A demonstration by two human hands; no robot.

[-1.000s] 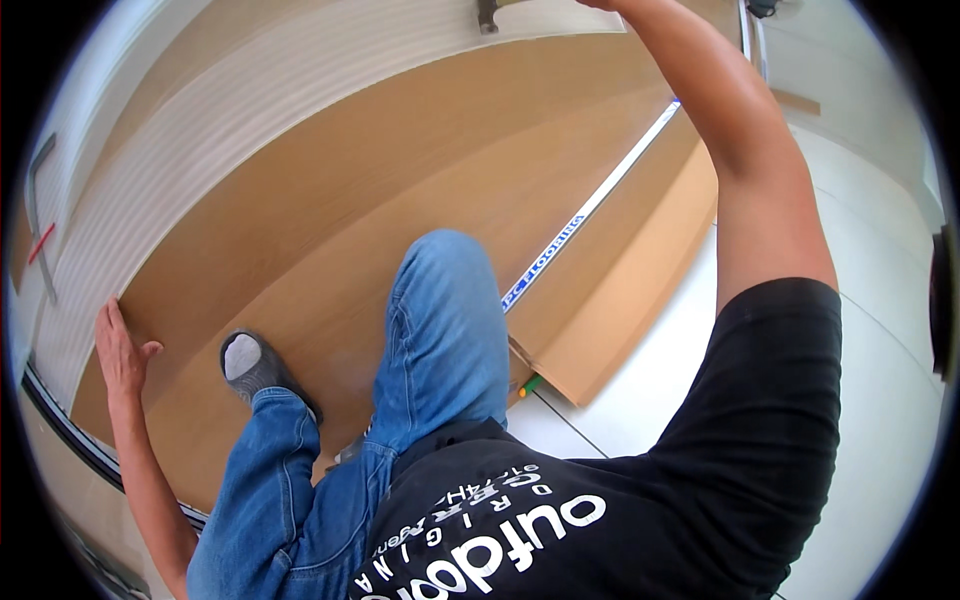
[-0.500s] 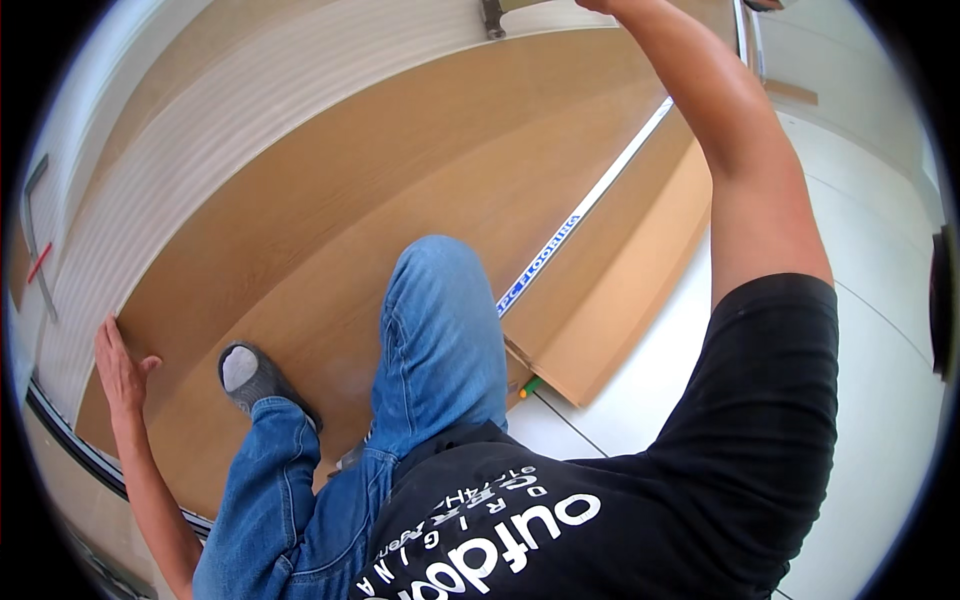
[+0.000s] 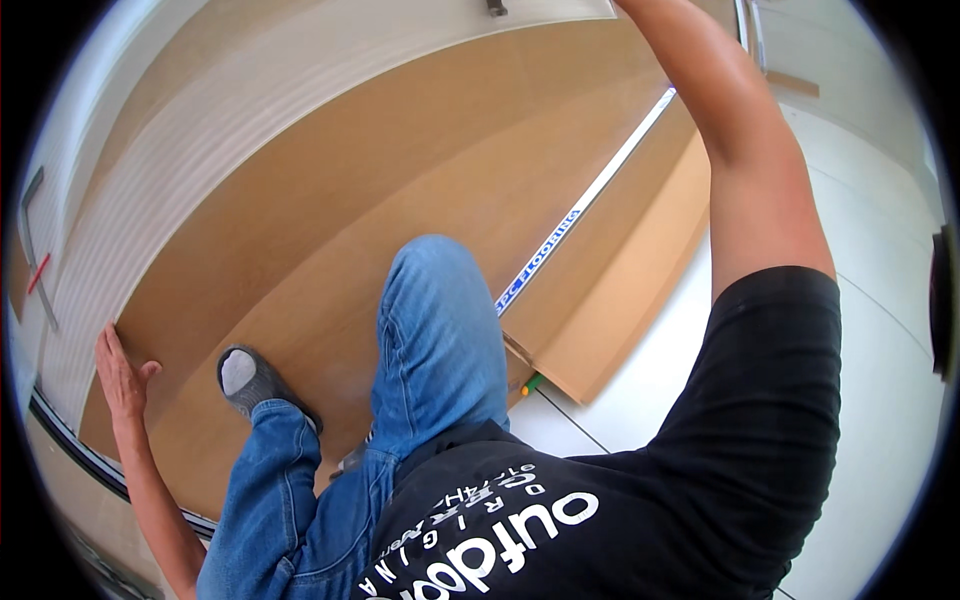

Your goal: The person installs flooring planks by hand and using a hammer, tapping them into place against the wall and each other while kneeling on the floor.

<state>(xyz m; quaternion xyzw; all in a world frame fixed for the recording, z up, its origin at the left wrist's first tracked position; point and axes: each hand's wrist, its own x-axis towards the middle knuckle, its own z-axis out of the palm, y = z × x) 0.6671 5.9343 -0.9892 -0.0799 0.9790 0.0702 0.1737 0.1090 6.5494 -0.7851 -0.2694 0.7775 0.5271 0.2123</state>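
My left hand (image 3: 122,375) presses flat at the left end of a brown wood-look floor plank (image 3: 300,225), fingers stretched out and thumb apart. It holds nothing. The plank lies along a pale ribbed underlay sheet (image 3: 205,190). My right arm (image 3: 735,120) reaches forward to the upper edge, where the hand itself is cut off from view. Left of that arm, the dark head of a hammer (image 3: 497,8) shows at the upper edge. Its handle is out of view now.
My socked foot (image 3: 240,375) and bent knee (image 3: 440,310) rest over the planks. A cardboard box (image 3: 620,300) with a white-blue strip (image 3: 590,200) lies to the right, beside white floor tiles (image 3: 870,370). A grey metal bar with a red part (image 3: 38,272) lies far left.
The hammer head has moved up toward the upper edge, and my right hand has slipped out of view with the handle. My left hand stays in about the same place.
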